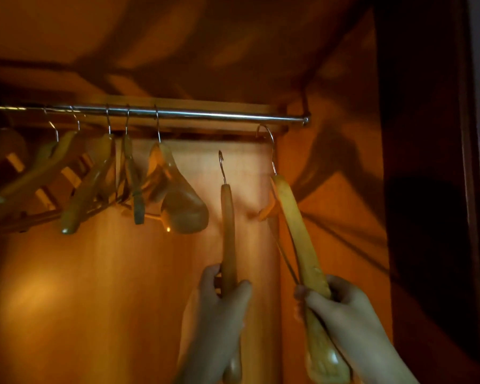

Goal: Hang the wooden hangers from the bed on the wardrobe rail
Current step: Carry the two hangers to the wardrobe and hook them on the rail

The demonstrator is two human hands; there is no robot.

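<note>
A shiny metal wardrobe rail (219, 114) runs across the dim wardrobe. Several wooden hangers (175, 200) hang from its left and middle part. My left hand (219, 309) grips a wooden hanger (228, 231) held upright and edge-on, its metal hook well below the rail. My right hand (344, 309) grips a second wooden hanger (297, 231), tilted, whose hook is just under the rail near its right end, apart from it.
The wardrobe's wooden back panel (122, 273) lies behind the hangers. Its right side wall (344, 162) meets the rail's end bracket (305, 120). A dark door edge (427, 189) stands at the far right. The rail is bare between the hung hangers and the bracket.
</note>
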